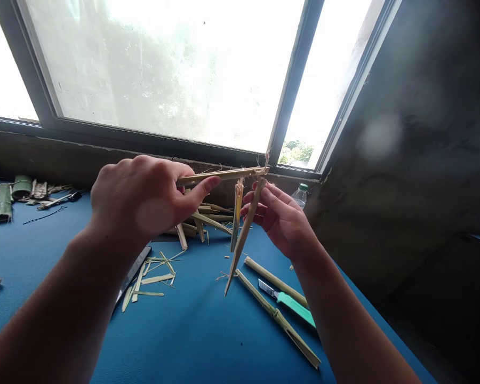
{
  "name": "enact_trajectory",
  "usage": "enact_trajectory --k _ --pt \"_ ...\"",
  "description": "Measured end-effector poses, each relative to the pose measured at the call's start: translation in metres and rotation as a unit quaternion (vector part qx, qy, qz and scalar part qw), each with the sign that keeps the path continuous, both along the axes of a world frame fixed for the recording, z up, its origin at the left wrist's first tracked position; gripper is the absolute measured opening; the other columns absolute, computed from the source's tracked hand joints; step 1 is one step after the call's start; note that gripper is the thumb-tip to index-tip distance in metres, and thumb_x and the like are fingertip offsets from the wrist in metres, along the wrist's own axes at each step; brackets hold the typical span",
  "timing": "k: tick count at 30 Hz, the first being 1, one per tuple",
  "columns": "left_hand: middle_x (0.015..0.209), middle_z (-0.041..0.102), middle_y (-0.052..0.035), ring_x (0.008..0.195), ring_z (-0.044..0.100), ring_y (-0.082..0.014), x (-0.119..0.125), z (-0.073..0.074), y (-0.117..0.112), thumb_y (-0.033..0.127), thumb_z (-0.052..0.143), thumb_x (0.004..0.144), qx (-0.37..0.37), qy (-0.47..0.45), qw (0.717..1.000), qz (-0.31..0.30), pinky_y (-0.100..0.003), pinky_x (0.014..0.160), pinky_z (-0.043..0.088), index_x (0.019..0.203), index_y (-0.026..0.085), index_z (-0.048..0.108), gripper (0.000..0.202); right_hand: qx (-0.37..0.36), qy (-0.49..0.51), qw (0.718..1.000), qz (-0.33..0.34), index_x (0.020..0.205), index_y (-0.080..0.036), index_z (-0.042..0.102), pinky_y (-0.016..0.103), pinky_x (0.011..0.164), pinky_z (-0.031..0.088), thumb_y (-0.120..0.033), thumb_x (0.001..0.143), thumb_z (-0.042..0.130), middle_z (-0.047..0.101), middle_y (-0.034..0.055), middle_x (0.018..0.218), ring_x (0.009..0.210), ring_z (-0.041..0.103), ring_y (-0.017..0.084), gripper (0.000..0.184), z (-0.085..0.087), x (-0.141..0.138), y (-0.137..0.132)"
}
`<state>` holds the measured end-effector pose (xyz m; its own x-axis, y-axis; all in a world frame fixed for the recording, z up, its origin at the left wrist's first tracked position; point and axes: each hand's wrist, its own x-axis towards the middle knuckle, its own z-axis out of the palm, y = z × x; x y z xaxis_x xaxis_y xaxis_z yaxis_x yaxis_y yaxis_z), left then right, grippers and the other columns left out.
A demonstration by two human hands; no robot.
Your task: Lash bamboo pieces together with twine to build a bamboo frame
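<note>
Blue tabletop [208, 330], bamboo strips [224, 175] gripped by left hand [138, 200], right hand [280, 221]

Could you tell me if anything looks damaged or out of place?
The bamboo strip held in the left hand is frayed into fibres at its far end, beside the bamboo splint in the right hand, and shredded offcuts lie scattered on the blue mat.

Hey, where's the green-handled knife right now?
In the head view, the green-handled knife lies on the blue mat at lower right, below the person's right hand, between two bamboo sticks.
</note>
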<state>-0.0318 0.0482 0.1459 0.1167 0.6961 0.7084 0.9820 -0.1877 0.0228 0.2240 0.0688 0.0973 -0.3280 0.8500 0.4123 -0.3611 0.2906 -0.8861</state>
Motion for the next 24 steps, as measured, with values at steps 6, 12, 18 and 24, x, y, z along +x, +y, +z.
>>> enact_trajectory --k 6,12,18,24 --pt "0.105 0.084 -0.0127 0.098 0.077 -0.0472 0.006 0.001 -0.001 0.089 0.038 0.095 -0.001 -0.026 1.000 -0.016 -0.057 0.078 0.053 0.124 0.030 0.085 0.081 -0.034 0.052 0.996 0.062 0.119 -0.020 0.075 0.033 0.078 0.063 -0.027 0.113 0.053 0.069 0.0028 0.095 0.081 0.072 0.017 0.023 -0.002 0.001 0.004" --pt "0.109 0.084 -0.0153 0.102 0.077 -0.0505 0.007 0.001 0.001 0.093 0.036 0.094 0.004 -0.024 0.999 -0.023 -0.061 0.077 0.053 0.128 0.027 0.084 0.089 -0.047 0.075 0.995 0.042 0.107 -0.018 0.074 0.026 0.061 0.049 -0.023 0.110 0.053 0.053 -0.0005 0.083 0.064 0.052 0.012 0.022 0.000 -0.002 0.003" --pt "0.109 0.085 -0.0151 0.100 0.077 -0.0500 0.005 0.000 0.003 0.094 0.037 0.093 -0.001 -0.023 0.999 -0.042 -0.061 0.074 0.053 0.128 0.026 0.084 0.090 -0.053 0.093 0.994 0.018 0.105 -0.019 0.071 0.026 0.060 0.044 -0.037 0.112 0.056 0.046 -0.0023 0.080 0.062 0.042 0.012 0.024 0.001 -0.005 0.002" --pt "0.104 0.084 -0.0114 0.098 0.077 -0.0480 0.003 -0.001 0.006 0.091 0.038 0.095 0.005 -0.013 0.999 -0.029 -0.055 0.072 0.051 0.125 0.032 0.084 0.081 -0.057 0.130 0.990 0.011 0.101 -0.019 0.069 0.026 0.059 0.044 -0.035 0.112 0.056 0.045 -0.0026 0.079 0.061 0.042 0.012 0.023 0.000 -0.010 0.002"
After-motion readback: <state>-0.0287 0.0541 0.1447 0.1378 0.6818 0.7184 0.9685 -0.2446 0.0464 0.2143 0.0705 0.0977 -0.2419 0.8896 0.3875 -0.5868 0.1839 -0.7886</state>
